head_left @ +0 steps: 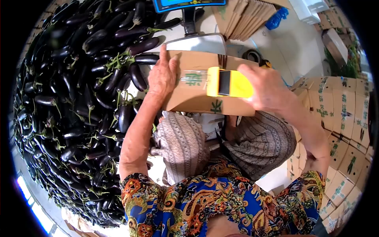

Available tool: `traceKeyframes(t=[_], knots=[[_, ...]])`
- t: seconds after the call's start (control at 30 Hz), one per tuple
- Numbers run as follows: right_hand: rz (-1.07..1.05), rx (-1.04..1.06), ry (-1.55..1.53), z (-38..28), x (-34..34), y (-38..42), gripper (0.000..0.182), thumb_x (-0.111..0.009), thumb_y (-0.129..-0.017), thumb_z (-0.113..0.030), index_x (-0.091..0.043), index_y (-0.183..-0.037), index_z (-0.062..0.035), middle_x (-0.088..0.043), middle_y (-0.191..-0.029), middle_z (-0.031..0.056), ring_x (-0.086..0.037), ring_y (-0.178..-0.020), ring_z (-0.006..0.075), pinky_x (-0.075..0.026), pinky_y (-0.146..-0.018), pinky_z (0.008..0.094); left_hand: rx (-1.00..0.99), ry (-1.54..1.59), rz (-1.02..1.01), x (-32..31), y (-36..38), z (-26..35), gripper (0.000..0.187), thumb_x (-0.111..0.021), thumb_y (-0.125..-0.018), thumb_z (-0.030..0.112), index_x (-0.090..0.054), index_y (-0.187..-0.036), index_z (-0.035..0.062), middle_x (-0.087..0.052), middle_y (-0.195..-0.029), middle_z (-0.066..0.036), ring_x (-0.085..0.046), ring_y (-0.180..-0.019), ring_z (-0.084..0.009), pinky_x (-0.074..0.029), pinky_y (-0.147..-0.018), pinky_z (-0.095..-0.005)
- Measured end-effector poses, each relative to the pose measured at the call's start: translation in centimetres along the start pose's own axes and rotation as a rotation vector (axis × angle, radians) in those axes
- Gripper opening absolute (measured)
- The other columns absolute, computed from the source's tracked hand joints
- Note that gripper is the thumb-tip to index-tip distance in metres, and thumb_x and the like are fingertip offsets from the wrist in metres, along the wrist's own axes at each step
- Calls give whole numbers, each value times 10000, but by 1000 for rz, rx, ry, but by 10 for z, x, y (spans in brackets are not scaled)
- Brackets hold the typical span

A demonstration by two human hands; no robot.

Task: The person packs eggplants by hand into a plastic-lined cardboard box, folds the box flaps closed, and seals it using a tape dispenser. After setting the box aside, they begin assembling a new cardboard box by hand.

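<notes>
A cardboard box with green printed characters lies across the view above my knees. My left hand rests on its left end, index finger stretched out toward the top and thumb apart. My right hand is wrapped round a yellow tape dispenser, which sits on the box's upper face. A strip of clear tape runs from the dispenser toward the left end, over the green print. The fingertips of my right hand are partly hidden behind the dispenser.
A large heap of eggplants fills the left side. Stacked printed boxes stand at right. Behind the box are a scale, flat cardboard pieces, a tape roll and a blue plastic bundle.
</notes>
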State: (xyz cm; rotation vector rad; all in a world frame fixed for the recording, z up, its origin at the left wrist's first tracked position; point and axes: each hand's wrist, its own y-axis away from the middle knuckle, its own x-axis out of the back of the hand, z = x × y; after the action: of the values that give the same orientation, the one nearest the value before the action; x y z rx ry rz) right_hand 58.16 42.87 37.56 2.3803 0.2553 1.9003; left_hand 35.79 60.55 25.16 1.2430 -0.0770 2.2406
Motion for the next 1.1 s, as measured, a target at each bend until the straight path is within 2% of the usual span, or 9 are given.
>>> traceKeyframes(t=[0.2, 0.3, 0.43, 0.47, 0.63, 0.83, 0.9, 1.0, 1.1], knots=[[152, -69, -28, 73, -15, 88, 562, -817, -612, -189, -502, -1058, -57, -619, -914, 148, -647, -817, 354, -535, -699, 411, -81, -49, 120, -12, -4, -12, 635, -384, -994, 497, -219, -1495, 143, -644, -765, -303, -622, -741, -502, -477, -670, -570], [122, -194, -112, 97, -30, 119, 564, -814, -604, -167, -506, -1061, -49, -620, -951, 152, -640, -847, 360, -529, -710, 407, -130, -63, 139, -12, -5, -16, 613, -382, -1003, 474, -227, -1495, 141, -639, -753, -303, -619, -716, -495, -474, -646, -564], [153, -210, -146, 110, -51, 123, 574, -822, -604, -168, -507, -1068, -49, -623, -933, 159, -635, -852, 374, -520, -699, 416, -190, 12, 171, -10, -5, -13, 584, -382, -1013, 434, -291, -1474, 88, -644, -754, -287, -623, -706, -479, -468, -634, -533], [160, -207, -154, 111, -52, 121, 571, -823, -614, -184, -506, -1069, -51, -625, -924, 155, -633, -847, 377, -517, -694, 415, -100, 6, 121, -8, -3, -11, 594, -392, -1012, 436, -290, -1475, 78, -642, -749, -284, -626, -713, -470, -467, -634, -516], [136, -223, -228, 115, -69, 121, 530, -810, -665, -237, -502, -1056, -54, -619, -919, 156, -631, -838, 376, -510, -689, 423, -102, 93, 136, -4, 1, -1, 564, -411, -1013, 433, -366, -1443, 71, -662, -856, -257, -656, -802, -430, -494, -679, -452], [150, -203, -370, 119, -82, 117, 524, -806, -697, -280, -490, -1049, -54, -613, -915, 155, -627, -841, 384, -510, -698, 427, -65, 83, 114, -1, 1, 5, 569, -418, -1012, 448, -381, -1437, 72, -624, -731, -226, -629, -657, -336, -478, -628, -399], [153, -184, -427, 122, -95, 112, 543, -810, -700, -283, -478, -1064, -54, -614, -918, 156, -626, -847, 390, -512, -708, 429, -153, 43, 169, -5, -2, -6, 574, -404, -1011, 466, -382, -1439, 85, -630, -750, -237, -639, -668, -351, -477, -621, -405], [130, -190, -516, 129, -128, 109, 585, -815, -718, -299, -450, -1094, -41, -629, -944, 177, -623, -881, 416, -520, -738, 439, -100, 65, 148, -3, 0, 1, 576, -387, -1007, 492, -409, -1424, 95, -640, -797, -252, -663, -729, -379, -494, -654, -402], [242, -198, -615, 121, -149, 105, 600, -816, -727, -314, -458, -1110, -23, -634, -965, 202, -622, -899, 427, -521, -754, 452, -157, 17, 166, -4, -3, -7, 570, -393, -1005, 480, -417, -1417, 87, -651, -843, -245, -673, -775, -318, -501, -697, -376]])
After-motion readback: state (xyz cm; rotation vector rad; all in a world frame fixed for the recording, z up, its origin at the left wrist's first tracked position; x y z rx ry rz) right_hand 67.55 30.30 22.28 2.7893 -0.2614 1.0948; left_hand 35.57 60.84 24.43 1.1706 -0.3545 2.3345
